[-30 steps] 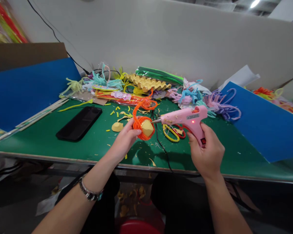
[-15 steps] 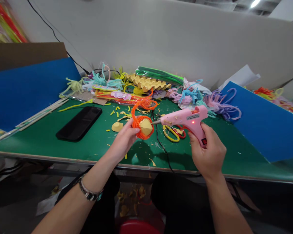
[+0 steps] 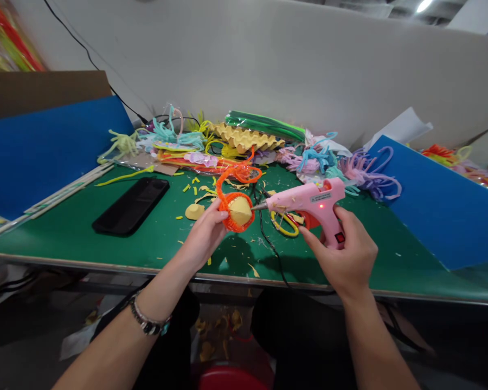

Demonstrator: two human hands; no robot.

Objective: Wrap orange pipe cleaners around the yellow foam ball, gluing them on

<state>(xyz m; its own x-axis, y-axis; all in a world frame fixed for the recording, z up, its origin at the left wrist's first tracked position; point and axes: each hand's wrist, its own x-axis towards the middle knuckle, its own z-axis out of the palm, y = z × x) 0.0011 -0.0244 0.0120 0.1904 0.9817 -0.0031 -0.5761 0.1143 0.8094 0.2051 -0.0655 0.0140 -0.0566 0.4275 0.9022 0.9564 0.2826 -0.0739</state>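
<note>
Between the fingers of my left hand (image 3: pixel 206 234) is a yellow cardboard cup (image 3: pixel 240 211) with an orange pipe cleaner (image 3: pixel 224 201) wound around its rim. The pipe cleaner's loose end loops up behind the cup. My right hand (image 3: pixel 345 246) is closed round the handle of a pink glue gun (image 3: pixel 309 199), whose red light is lit. The gun's metal nozzle points left and reaches the cup's right edge. Behind the gun lie scissors with a yellow handle loop (image 3: pixel 284 225). A second yellow cardboard piece (image 3: pixel 194 211) rests left of the held cup.
A black phone (image 3: pixel 132 207) lies on the green table (image 3: pixel 65 238). Bundles of pipe cleaners (image 3: pixel 317 160) and an egg-tray strip (image 3: pixel 246 138) line the back. Blue boards (image 3: pixel 447 211) stand at both sides. A black cable (image 3: pixel 273 249) runs over the front edge.
My left hand and the cup have shifted slightly left, and the cup has turned a little. My right thumb or finger has stretched out below the glue gun; the gun has barely moved.
</note>
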